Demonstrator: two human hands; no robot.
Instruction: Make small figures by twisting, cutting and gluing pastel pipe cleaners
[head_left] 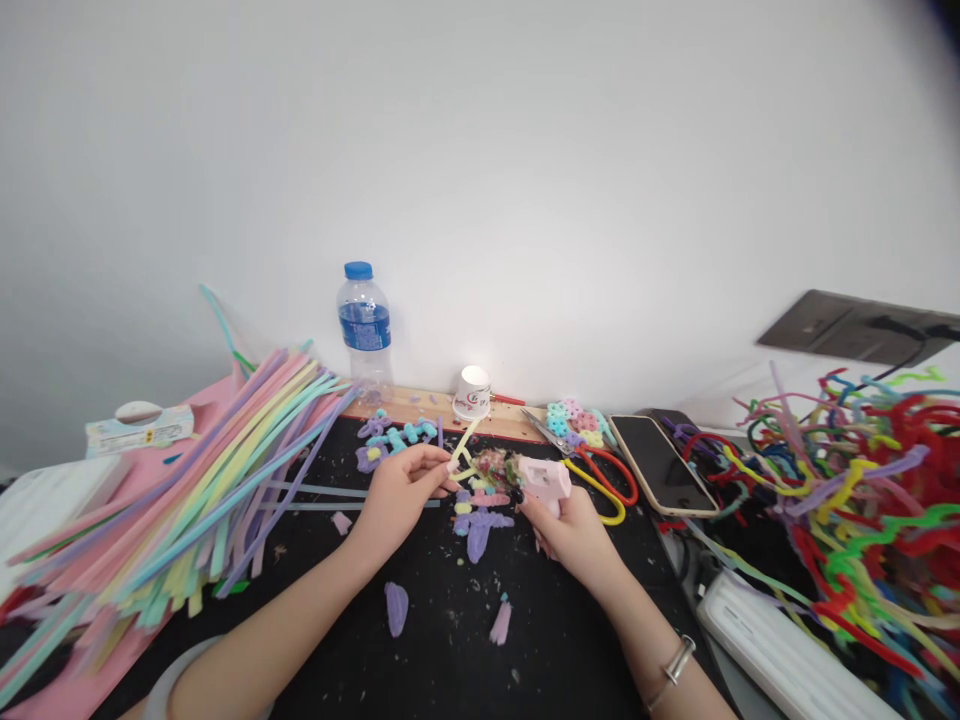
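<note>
My left hand (409,490) pinches a short pale yellow pipe cleaner piece (465,450) with a forked shape. In my right hand (570,525) is a pale pink glue gun (546,482), its front caked with coloured fuzz and pointing left toward the yellow piece. Whether the nozzle touches it I cannot tell. Just below, on the black mat (442,660), lie a purple pipe cleaner shape (478,532) and small pink and yellow bits. Closer to me are a purple petal-like piece (397,608) and a small pink-purple tassel shape (501,620).
Pastel pipe cleaners (225,480) are heaped at left, tangled coloured ones (862,520) at right. Scissors (600,475) and a phone (664,465) lie beyond my right hand. A water bottle (364,335) and paper cup (472,392) stand by the wall.
</note>
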